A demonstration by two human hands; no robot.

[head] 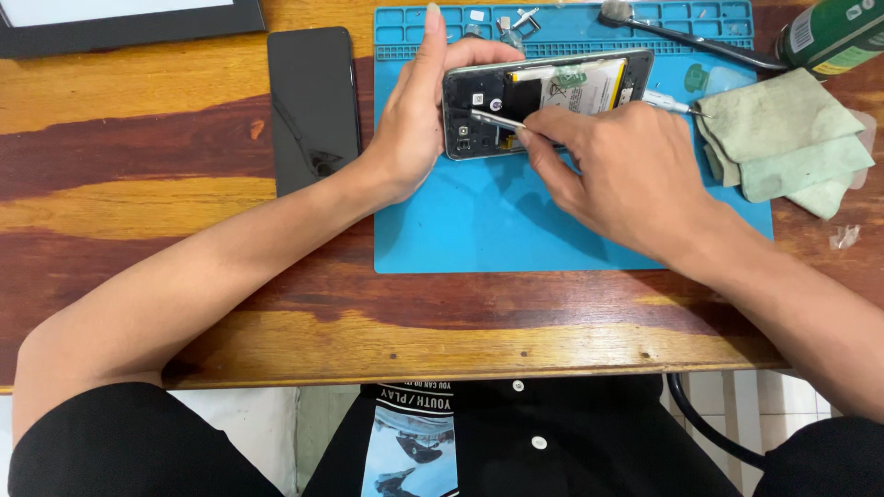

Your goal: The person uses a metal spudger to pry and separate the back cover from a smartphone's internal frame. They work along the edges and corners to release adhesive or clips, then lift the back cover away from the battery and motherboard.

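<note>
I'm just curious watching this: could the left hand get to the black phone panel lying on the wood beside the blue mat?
Probably yes. The left hand steadies the opened phone on the blue mat, and the black panel lies flat just beside that wrist with nothing between. It would have to let go of the phone first.

black phone panel (313,106), folded green cloths (787,138), green can (833,35), dark frame (129,26)

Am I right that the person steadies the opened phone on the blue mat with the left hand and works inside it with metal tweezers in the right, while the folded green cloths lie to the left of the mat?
Not quite: the head view shows the folded green cloths at the blue mat's right edge. The rest holds: the left hand steadies the opened phone and the right hand works with metal tweezers.
</note>
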